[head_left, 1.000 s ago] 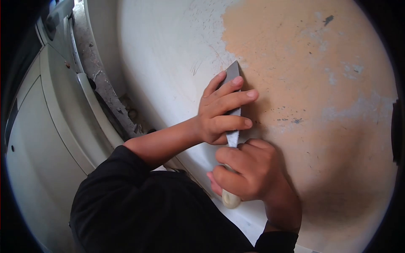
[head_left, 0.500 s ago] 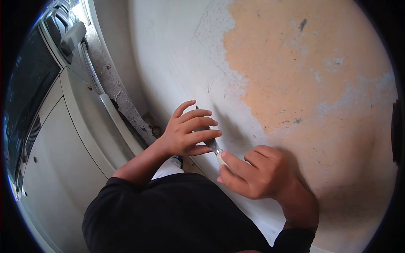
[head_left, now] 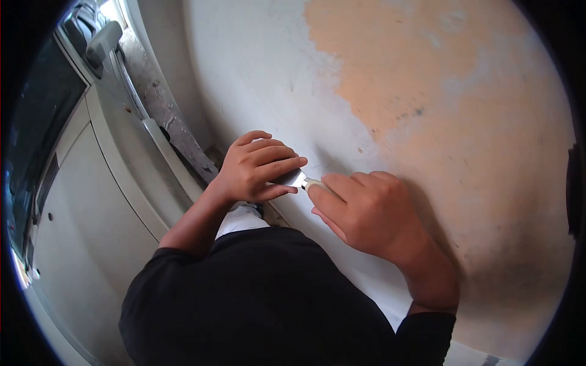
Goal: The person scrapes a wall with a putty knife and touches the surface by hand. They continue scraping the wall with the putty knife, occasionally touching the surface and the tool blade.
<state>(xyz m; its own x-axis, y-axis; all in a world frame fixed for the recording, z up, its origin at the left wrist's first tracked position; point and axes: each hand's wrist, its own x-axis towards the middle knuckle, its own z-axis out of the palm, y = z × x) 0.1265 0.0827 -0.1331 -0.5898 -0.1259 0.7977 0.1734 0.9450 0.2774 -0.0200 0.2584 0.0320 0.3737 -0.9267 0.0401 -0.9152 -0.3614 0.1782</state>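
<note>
My right hand (head_left: 369, 213) is closed around the pale handle of a putty knife (head_left: 314, 183). Its metal blade (head_left: 295, 179) points left into my left hand (head_left: 253, 171). There the fingers lie close together over the blade, with the thumb stretched out below it. Most of the blade and its tip are hidden behind those fingers. Both hands are in front of my torso, close to a wall (head_left: 256, 73) that has white areas and a large peach-coloured patch (head_left: 390, 73).
To the left stands a light-coloured car (head_left: 91, 183) with its windscreen (head_left: 43, 104) and side mirror (head_left: 104, 43) in view. A narrow strip of rough ground (head_left: 152, 91) runs between car and wall. Dark scuffs mark the wall at lower right.
The fingers of my left hand have come together over the blade; before, they were spread. Both hands and the putty knife sit slightly higher in view, and the knife lies flatter.
</note>
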